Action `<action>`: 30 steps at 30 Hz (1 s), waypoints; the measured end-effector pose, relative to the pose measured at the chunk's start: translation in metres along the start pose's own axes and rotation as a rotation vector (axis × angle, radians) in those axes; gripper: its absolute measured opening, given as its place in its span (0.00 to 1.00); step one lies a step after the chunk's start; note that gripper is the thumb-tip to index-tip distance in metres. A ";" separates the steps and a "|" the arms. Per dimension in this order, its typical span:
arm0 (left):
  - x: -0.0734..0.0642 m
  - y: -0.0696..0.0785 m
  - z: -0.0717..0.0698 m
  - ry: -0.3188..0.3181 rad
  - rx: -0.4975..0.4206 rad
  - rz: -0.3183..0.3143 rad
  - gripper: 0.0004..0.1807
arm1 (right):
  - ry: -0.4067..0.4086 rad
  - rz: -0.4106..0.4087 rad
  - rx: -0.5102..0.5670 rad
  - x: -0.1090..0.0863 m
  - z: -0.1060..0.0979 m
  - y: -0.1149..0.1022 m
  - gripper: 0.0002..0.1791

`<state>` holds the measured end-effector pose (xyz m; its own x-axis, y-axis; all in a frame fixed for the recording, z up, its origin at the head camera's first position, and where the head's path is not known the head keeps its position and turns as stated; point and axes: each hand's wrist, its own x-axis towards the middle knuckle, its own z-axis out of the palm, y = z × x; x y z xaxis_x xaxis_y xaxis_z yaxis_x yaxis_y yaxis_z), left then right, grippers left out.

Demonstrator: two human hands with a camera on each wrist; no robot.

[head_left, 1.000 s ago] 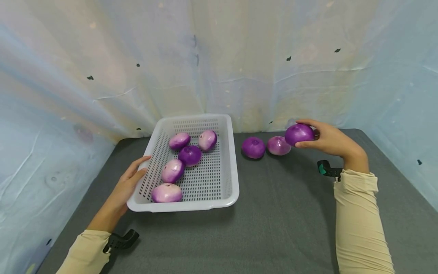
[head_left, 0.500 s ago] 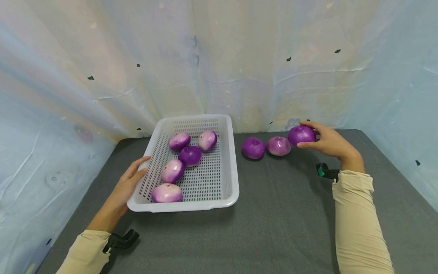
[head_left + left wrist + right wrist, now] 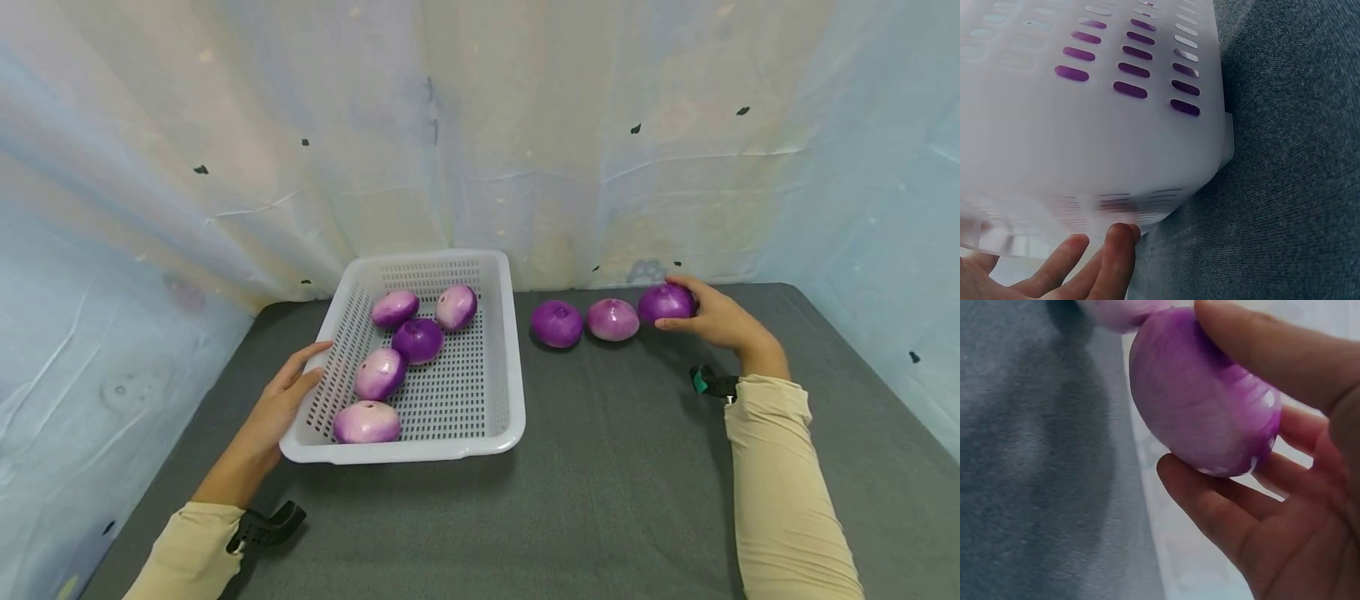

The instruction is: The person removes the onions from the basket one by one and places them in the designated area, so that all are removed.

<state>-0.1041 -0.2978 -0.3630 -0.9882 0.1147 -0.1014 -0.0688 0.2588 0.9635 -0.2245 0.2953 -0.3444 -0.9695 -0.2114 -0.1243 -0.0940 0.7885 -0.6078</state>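
My right hand (image 3: 722,321) holds a purple-red onion (image 3: 665,302) at the right end of a row on the cloth. In the right wrist view, the thumb lies on one side of this onion (image 3: 1200,394) and the fingers on the other. To its left sit a paler onion (image 3: 612,320) and a deep purple onion (image 3: 557,324). My left hand (image 3: 272,417) rests against the left side of a white perforated basket (image 3: 512,400), thumb and forefinger at the rim. In the left wrist view its fingers (image 3: 1117,256) extend to the basket's outer wall.
Several onions lie inside the basket, among them a pale onion (image 3: 367,422) near the front and a dark purple onion (image 3: 417,342) in the middle. Dark grey cloth (image 3: 600,483) covers the table. A pale patterned curtain (image 3: 525,125) hangs along the back and sides.
My right hand has brought the onion down and slightly right, from overlapping the paler onion to the right end of the row. The left hand and the basket have not visibly moved.
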 end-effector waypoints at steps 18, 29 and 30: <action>-0.001 0.001 0.000 0.012 0.034 -0.005 0.29 | -0.074 0.027 -0.005 0.002 0.007 0.014 0.52; 0.000 0.001 0.000 0.020 0.057 -0.020 0.29 | -0.094 0.020 0.039 -0.001 0.007 0.015 0.54; 0.001 0.001 0.000 0.020 0.062 -0.023 0.29 | -0.094 0.018 0.043 -0.001 0.007 0.016 0.54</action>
<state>-0.1048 -0.2976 -0.3620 -0.9891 0.0889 -0.1177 -0.0835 0.3202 0.9437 -0.2232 0.3045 -0.3597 -0.9453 -0.2518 -0.2073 -0.0646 0.7676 -0.6377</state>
